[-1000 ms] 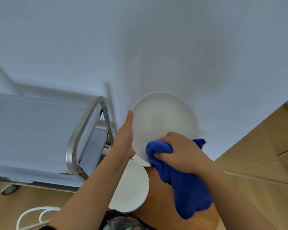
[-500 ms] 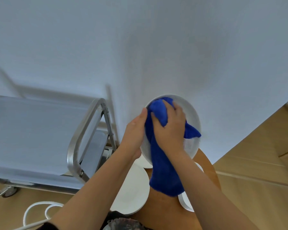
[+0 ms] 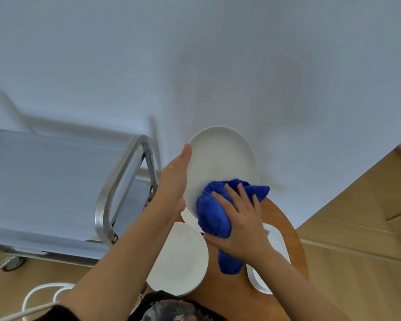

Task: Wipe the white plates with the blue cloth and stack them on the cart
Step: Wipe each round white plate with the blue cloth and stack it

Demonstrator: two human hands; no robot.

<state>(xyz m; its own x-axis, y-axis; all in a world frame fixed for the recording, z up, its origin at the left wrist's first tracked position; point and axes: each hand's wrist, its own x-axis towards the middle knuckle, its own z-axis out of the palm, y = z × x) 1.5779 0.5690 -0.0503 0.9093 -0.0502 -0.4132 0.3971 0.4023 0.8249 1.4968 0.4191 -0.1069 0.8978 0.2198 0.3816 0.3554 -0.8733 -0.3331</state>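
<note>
A white plate (image 3: 222, 163) stands tilted on edge in front of me. My left hand (image 3: 175, 179) holds it by its left rim, thumb up along the edge. My right hand (image 3: 239, 218) grips the blue cloth (image 3: 214, 214) and presses it against the plate's lower part; the cloth's tail hangs down past my wrist. Below, on a round wooden table (image 3: 285, 225), lie another white plate (image 3: 181, 258) and a stack of plates (image 3: 273, 246), partly hidden by my right arm. The steel cart (image 3: 44, 181) stands to the left, its top shelf bare.
The cart's curved handle bar (image 3: 116, 184) is close to my left forearm. A white wall (image 3: 195, 54) fills the background. A white cable (image 3: 42, 295) loops on the wooden floor at the lower left. A cart wheel (image 3: 9, 265) shows at the far left.
My right hand and the cloth have slid from the plate's upper middle down to its lower edge. My left thumb has straightened along the rim. The plate stays raised.
</note>
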